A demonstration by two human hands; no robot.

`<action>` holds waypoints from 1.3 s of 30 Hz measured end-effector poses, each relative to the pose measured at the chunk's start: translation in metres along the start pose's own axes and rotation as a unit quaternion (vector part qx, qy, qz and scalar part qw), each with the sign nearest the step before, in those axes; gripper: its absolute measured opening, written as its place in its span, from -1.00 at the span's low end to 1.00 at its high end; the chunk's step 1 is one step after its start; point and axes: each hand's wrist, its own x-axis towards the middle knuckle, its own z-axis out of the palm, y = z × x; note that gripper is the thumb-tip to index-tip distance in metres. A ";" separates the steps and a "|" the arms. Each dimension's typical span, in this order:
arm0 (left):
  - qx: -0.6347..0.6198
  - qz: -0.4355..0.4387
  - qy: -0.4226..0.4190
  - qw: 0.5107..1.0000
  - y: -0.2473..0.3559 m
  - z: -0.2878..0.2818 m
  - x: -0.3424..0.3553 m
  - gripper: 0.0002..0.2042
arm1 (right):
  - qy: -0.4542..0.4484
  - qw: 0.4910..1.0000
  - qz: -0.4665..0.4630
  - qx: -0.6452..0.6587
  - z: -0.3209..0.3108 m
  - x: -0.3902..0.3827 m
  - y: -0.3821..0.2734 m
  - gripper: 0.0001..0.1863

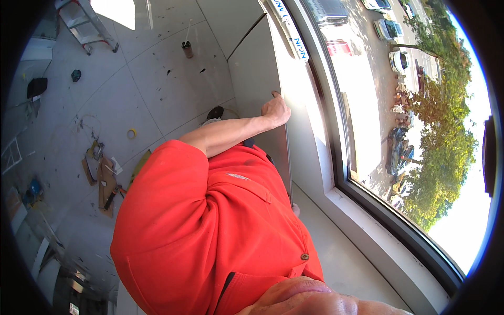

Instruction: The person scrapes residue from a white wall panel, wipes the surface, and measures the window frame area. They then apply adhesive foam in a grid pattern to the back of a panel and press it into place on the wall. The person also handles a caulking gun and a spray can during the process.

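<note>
My left hand (276, 111) is closed at the long edge of a pale grey panel (257, 68) below the window. Its fingers curl at that edge, and one digit sticks out against the panel's face. Lower along the same edge, a small skin-coloured bit, apparently my right hand (295, 210), shows past my red shirt. The rest of that hand and its arm are hidden behind my body. A narrow dark gap separates this panel from the neighbouring one.
A window frame (367, 197) and pale sill (307, 131) run along my right; parked cars and trees are outside. On the tiled floor to my left are a stepladder (86, 26), a dark cup with a straw (187, 50), a yellow tape roll (132, 134) and cardboard pieces (106, 181).
</note>
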 end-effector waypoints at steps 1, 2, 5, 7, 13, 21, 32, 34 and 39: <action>-0.003 0.001 0.001 1.000 0.001 0.001 0.001 -0.15 | -0.001 0.999 0.009 0.040 -0.003 0.008 0.000 -0.62; -0.004 0.005 0.002 1.000 0.005 -0.001 -0.002 -0.17 | 0.000 0.996 0.018 0.083 -0.013 0.019 0.005 -0.61; -0.002 0.018 -0.001 1.000 0.016 -0.006 -0.007 -0.20 | -0.045 0.997 0.014 0.060 -0.052 0.043 0.025 -0.59; -0.005 0.019 0.007 1.000 0.014 -0.005 -0.003 -0.20 | -0.055 0.998 0.001 0.009 -0.057 0.054 0.024 -0.58; -0.020 0.022 0.012 0.999 0.013 -0.002 0.003 -0.17 | -0.114 0.976 -0.089 -0.165 -0.049 0.056 0.001 -0.65; -0.044 0.036 0.025 0.998 0.021 0.012 0.013 -0.13 | 0.046 0.970 0.093 0.220 -0.005 0.072 -0.054 -0.65; -0.072 0.045 -0.024 0.996 0.031 0.021 0.021 -0.11 | 0.041 0.934 0.139 0.325 -0.011 0.098 -0.076 -0.55; -0.117 0.095 0.031 0.988 0.009 0.040 0.038 -0.50 | 0.030 0.942 0.117 0.312 -0.007 0.104 -0.089 -0.56; -0.212 0.110 -0.012 0.971 0.013 0.044 0.037 -0.67 | 0.007 0.948 0.093 0.303 -0.011 0.109 -0.092 -0.58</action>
